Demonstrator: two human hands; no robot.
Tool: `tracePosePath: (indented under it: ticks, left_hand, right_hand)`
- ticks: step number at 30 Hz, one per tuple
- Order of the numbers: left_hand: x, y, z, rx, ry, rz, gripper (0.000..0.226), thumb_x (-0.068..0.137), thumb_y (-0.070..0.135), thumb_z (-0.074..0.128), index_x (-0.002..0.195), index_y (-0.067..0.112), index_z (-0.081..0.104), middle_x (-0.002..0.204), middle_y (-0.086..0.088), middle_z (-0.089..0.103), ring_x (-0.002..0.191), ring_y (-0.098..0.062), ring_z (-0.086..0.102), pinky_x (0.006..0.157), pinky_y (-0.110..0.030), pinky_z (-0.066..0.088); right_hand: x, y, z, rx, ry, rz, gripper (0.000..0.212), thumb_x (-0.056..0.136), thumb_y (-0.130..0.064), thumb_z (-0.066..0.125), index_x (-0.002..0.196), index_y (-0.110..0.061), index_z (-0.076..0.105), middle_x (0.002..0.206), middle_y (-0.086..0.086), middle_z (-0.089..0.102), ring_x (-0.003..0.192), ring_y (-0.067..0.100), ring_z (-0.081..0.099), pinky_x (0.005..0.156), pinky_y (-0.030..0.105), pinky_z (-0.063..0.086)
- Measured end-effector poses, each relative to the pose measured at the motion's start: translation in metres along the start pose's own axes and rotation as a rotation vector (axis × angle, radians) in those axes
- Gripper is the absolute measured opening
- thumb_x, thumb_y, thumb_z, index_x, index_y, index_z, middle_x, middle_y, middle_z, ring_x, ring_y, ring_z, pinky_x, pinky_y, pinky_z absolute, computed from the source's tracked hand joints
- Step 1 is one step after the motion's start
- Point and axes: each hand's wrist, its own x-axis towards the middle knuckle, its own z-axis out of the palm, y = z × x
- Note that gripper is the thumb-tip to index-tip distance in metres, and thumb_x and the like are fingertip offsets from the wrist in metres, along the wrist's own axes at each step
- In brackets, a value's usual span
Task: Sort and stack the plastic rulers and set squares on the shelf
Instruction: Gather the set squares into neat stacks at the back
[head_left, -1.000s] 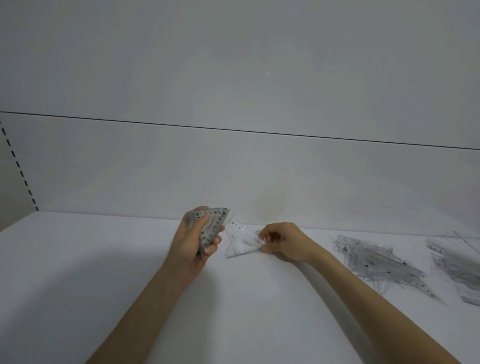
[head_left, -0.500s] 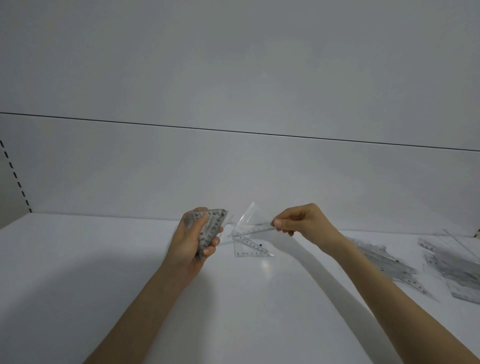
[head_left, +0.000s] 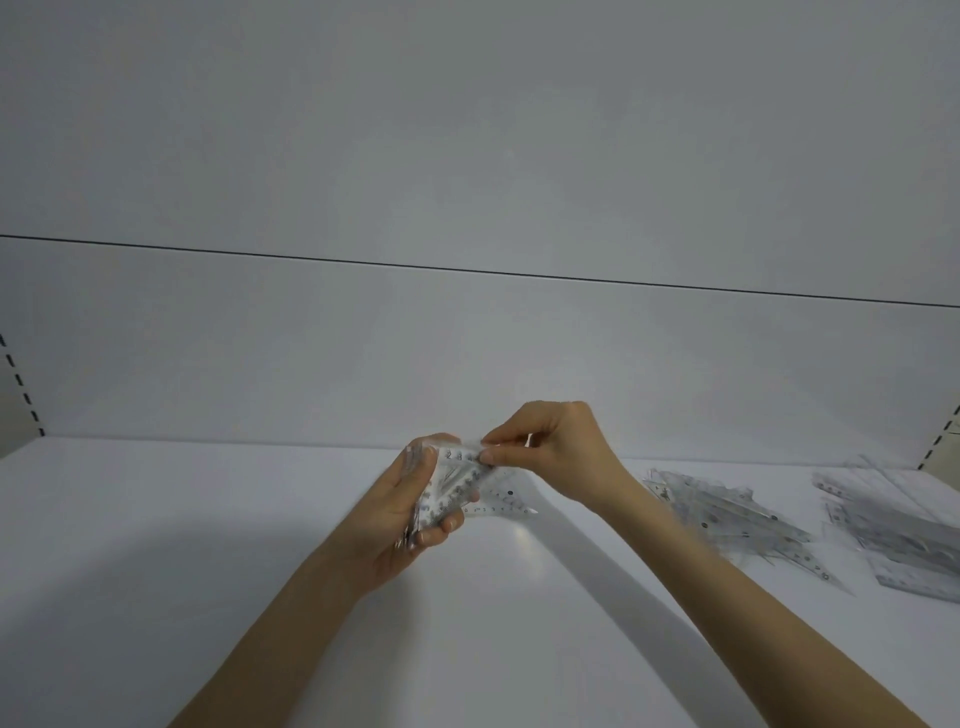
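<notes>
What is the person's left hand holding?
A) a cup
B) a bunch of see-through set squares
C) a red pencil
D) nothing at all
B: the left hand grips a stack of clear set squares, and the right hand pinches the top set square against it.

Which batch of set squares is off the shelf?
The stack in the left hand; the right hand pinches its top piece. The single set square, the middle pile and the far-right pile lie on the shelf.
</notes>
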Motion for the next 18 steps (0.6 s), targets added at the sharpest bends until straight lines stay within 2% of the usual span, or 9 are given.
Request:
tracePosePath:
  ticks: [2,4,7,10,11,15,18]
  left_hand:
    - [-0.001,0.002,0.001,-0.003,0.046,0.000,0.033,0.087,0.037,0.050,0.109,0.013,0.049,0.079,-0.015,0.061,0.045,-0.014,0.047,0.030,-0.015,0.033]
    - [0.001,0.002,0.002,-0.016,0.097,0.007,0.021,0.088,0.025,0.048,0.106,0.014,0.050,0.079,-0.019,0.061,0.045,-0.015,0.046,0.030,-0.015,0.032]
    - [0.006,0.002,0.000,-0.045,0.257,0.055,0.008,0.096,0.014,0.045,0.102,0.015,0.051,0.076,-0.023,0.059,0.042,-0.016,0.047,0.031,-0.014,0.032]
    - [0.009,0.006,-0.009,-0.073,0.392,0.121,0.008,0.098,0.011,0.045,0.098,0.017,0.051,0.082,-0.023,0.056,0.043,-0.016,0.050,0.033,-0.015,0.034]
    - [0.010,0.008,-0.011,-0.087,0.419,0.134,0.008,0.098,0.011,0.046,0.097,0.017,0.051,0.083,-0.023,0.056,0.044,-0.016,0.051,0.033,-0.015,0.035]
    - [0.011,0.010,-0.014,-0.098,0.460,0.146,0.009,0.099,0.011,0.045,0.096,0.018,0.051,0.086,-0.024,0.057,0.046,-0.016,0.052,0.034,-0.016,0.036]
    - [0.011,0.009,-0.013,-0.089,0.453,0.139,0.009,0.099,0.012,0.045,0.096,0.018,0.051,0.088,-0.024,0.056,0.046,-0.016,0.052,0.035,-0.016,0.036]
  right_hand:
    - [0.002,0.005,0.007,-0.115,0.016,-0.051,0.016,0.072,-0.032,0.082,0.086,-0.025,0.079,0.080,-0.012,0.068,0.076,0.006,0.059,0.066,0.018,0.043]
    - [0.004,0.009,0.009,-0.181,0.037,-0.058,0.021,0.076,-0.042,0.076,0.093,-0.030,0.077,0.088,-0.014,0.067,0.083,0.005,0.059,0.068,0.019,0.043]
    - [0.006,0.024,0.006,-0.152,0.041,0.123,0.032,0.079,-0.046,0.073,0.104,-0.027,0.074,0.092,-0.013,0.068,0.081,0.001,0.061,0.074,0.022,0.047]
    - [-0.004,0.045,0.015,-0.368,-0.240,0.349,0.060,0.067,-0.056,0.078,0.116,-0.023,0.068,0.106,-0.009,0.064,0.097,0.009,0.059,0.087,0.031,0.049]
    - [-0.008,0.050,0.020,-0.412,-0.303,0.385,0.062,0.065,-0.056,0.079,0.115,-0.021,0.068,0.108,-0.008,0.062,0.101,0.011,0.058,0.089,0.032,0.048]
    - [-0.012,0.059,0.027,-0.242,-0.215,0.377,0.043,0.068,-0.035,0.085,0.105,-0.018,0.073,0.095,-0.009,0.064,0.094,0.012,0.060,0.088,0.030,0.049]
    - [-0.011,0.063,0.029,-0.198,-0.206,0.382,0.032,0.070,-0.027,0.085,0.098,-0.017,0.073,0.090,-0.008,0.063,0.090,0.013,0.060,0.084,0.026,0.047]
